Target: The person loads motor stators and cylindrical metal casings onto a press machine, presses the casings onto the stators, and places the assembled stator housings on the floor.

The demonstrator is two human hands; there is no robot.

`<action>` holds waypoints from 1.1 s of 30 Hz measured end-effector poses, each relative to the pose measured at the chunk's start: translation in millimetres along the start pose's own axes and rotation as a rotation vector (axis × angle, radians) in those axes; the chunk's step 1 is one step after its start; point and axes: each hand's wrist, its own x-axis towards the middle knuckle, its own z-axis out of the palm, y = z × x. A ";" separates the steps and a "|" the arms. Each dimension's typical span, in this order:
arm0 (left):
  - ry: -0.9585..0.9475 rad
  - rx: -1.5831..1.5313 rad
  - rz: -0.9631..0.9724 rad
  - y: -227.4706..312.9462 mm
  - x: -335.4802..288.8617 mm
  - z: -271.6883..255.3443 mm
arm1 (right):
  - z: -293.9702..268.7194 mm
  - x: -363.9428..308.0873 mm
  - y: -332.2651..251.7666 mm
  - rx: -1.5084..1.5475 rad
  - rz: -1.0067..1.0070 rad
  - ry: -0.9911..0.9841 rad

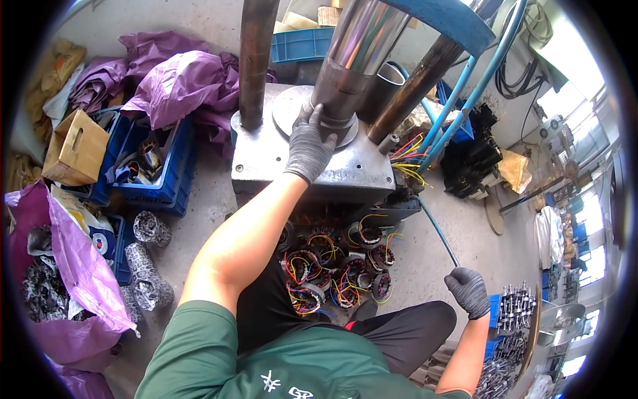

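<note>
My left hand [309, 147], in a grey glove, reaches up to a press. Its fingers are spread and lie against the dark lower part of a metal cylinder [337, 93]. That cylinder stands on a round plate [287, 113] on the steel press table [259, 159]. Low at the right, my gloved right hand [467, 292] is closed around the end of a long thin lever [435, 229], which runs up to the side of the press. Several wound motor stators [345, 272] with coloured wires lie on the floor below the table, between my legs.
Steel columns [258, 66] flank the cylinder. Blue pipes [465, 100] and loose coloured wires [410, 159] are on the right. Blue crates [163, 174], a cardboard box [75, 147], purple sacks [179, 83] and wrapped rolls [147, 276] crowd the left. Metal shafts [517, 309] stand at lower right.
</note>
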 end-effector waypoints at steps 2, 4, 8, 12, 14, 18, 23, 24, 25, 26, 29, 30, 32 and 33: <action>0.006 -0.003 0.010 0.3 -0.3 0.1 | -0.1 -0.1 0.1 -0.003 -0.006 0.005; 0.016 -0.016 0.013 -0.1 0.1 1.0 | 0.2 0.1 1.1 -0.006 -0.013 0.010; 0.029 -0.002 0.032 -3.0 -0.3 2.5 | 2.8 0.6 6.9 -0.015 -0.018 0.010; -0.009 -0.025 0.011 -4.0 0.2 1.1 | 1.8 0.3 3.0 -0.004 -0.015 0.015; -0.047 -0.046 -0.011 -2.2 0.6 0.1 | 2.9 -0.2 6.9 0.008 -0.008 0.015; -0.039 -0.044 -0.006 -2.1 0.1 1.0 | 2.6 -0.7 8.5 0.030 -0.018 0.031; -0.032 -0.041 0.007 -4.8 0.5 4.2 | 0.2 1.1 7.7 0.025 -0.024 0.014; 0.006 -0.023 0.025 -5.1 0.4 4.9 | -0.3 2.0 7.5 0.016 -0.043 0.007; 0.043 -0.008 0.042 -4.2 0.3 5.3 | -1.6 2.4 7.8 0.016 -0.041 0.007; 0.042 -0.008 0.042 -3.7 0.0 5.2 | -3.3 3.1 8.4 -0.037 -0.069 -0.012; 0.034 -0.009 0.040 -2.2 -0.7 4.2 | -9.3 5.5 7.0 -0.080 -0.100 -0.068; 0.030 0.001 0.026 -1.4 -0.7 4.1 | -11.9 6.2 5.6 -0.071 -0.104 -0.104; 0.027 0.017 0.010 -2.3 -1.0 3.1 | -17.8 8.7 1.7 -0.056 -0.092 -0.127; 0.031 0.010 0.022 -2.9 -1.3 2.4 | -20.1 10.7 -0.1 -0.042 -0.078 -0.148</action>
